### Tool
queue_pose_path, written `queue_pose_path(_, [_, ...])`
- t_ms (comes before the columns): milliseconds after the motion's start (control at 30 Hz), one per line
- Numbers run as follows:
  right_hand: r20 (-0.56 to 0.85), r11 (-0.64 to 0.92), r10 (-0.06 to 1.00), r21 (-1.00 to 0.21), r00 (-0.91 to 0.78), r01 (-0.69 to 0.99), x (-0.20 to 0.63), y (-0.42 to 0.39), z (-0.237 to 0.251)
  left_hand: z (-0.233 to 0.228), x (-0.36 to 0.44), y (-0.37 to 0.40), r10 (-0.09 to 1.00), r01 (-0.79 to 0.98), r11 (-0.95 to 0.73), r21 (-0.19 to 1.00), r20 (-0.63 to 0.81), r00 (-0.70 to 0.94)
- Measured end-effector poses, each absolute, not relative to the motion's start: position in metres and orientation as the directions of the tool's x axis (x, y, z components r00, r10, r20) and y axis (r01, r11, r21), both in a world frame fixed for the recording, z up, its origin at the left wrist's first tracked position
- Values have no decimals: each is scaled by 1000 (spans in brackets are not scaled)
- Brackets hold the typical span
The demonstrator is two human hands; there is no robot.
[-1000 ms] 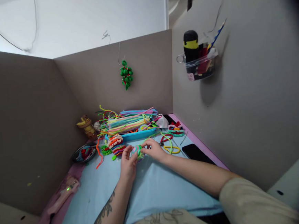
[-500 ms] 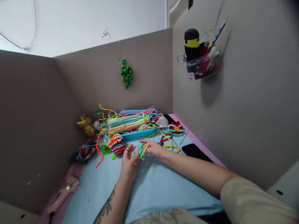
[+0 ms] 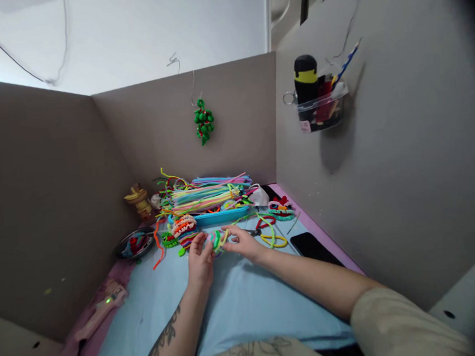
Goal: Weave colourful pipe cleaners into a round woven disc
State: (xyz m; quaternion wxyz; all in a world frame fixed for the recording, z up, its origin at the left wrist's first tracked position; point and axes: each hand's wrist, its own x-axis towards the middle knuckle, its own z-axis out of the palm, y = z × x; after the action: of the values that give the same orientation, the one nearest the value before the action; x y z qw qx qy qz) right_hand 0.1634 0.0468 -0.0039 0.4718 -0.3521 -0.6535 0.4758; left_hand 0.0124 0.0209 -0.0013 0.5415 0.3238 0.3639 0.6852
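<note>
My left hand (image 3: pixel 200 261) and my right hand (image 3: pixel 242 242) meet over the light blue mat (image 3: pixel 235 304), both holding a small green, pink and yellow pipe-cleaner piece (image 3: pixel 216 239) between the fingertips. Just behind the hands lies a striped coiled pipe-cleaner figure (image 3: pixel 184 228). A blue tray (image 3: pixel 220 217) further back carries a heap of straight coloured pipe cleaners (image 3: pixel 203 193).
A black phone (image 3: pixel 312 244) lies right of my right arm. A dark bowl (image 3: pixel 134 244) and a yellow figurine (image 3: pixel 139 200) stand at the left, a pink glue gun (image 3: pixel 102 310) nearer. Grey partition walls enclose the desk; a green ornament (image 3: pixel 204 120) and a clear holder (image 3: pixel 320 104) hang on them.
The pipe-cleaner piece has been turned between my fingers and both hands have shifted slightly. The view has tilted a little.
</note>
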Motion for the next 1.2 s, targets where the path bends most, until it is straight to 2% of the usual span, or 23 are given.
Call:
queue_pose_path(100, [336,346,906,-938,-256,-7,160,49,-8,-1,15,19,981,-467,-141,873,62,-182])
queue_pose_path(233, [365,351,916,-930,-168,-111,160,54,-9,0,17,17,986,-417,-125,900,67,-152])
queue_pose_path(433, [363,334,916,-926,-169,-177,167,58,-3,-6,16,21,974,-286,-1,958,-64,-218])
queue_pose_path(500, [387,357,907,-916,-167,-184,168,57,-1,-8,15,23,970,-318,45,947,-117,-211])
queue_pose_path(633, [442,404,864,-894,-240,-193,169,54,1,-6,12,24,975,-516,188,836,-221,-3])
queue_pose_path(733, [501,486,805,-864,-318,-132,170,49,5,-2,11,22,975,-568,220,793,-195,105])
queue_pose_path(867, [541,582,773,-812,-332,32,173,45,10,1,10,19,979,-560,199,804,-141,146])
queue_pose_path(1000, [526,564,793,-825,-307,44,176,51,11,4,11,16,988,-445,139,885,-90,129])
queue_pose_path(1133, [503,518,833,-855,-231,8,178,62,7,7,14,9,963,-296,143,944,-64,261])
queue_pose_path(1200, [483,498,847,-867,-222,16,178,64,6,9,16,6,946,-276,168,946,-76,316])
